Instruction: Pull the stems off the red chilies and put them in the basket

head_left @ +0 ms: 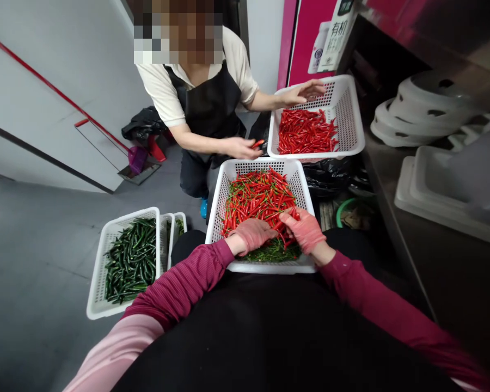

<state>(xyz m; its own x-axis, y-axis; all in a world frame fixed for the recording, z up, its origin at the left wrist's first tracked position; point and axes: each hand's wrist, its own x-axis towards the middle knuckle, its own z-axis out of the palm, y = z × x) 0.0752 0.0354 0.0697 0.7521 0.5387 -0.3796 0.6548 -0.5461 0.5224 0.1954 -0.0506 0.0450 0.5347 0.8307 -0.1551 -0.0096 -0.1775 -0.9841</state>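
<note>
A white perforated basket [216, 218] stands in front of me, holding red chilies [257, 193] with green stems. Loose green stems [273, 251] lie at its near side. My left hand [253, 235], in a pink glove, rests low over the pile with its fingers curled; what is under the fingertips is hidden. At the pile's right side my right hand [304, 228], also gloved in pink, has its fingers closed round a red chili [294, 213].
Across from me a person in a black apron [208, 109] holds one hand over a second white basket [356, 125] of red chilies. A basket of green chilies [130, 261] is on the floor at left. Stacked pale containers [428, 109] sit on the right counter.
</note>
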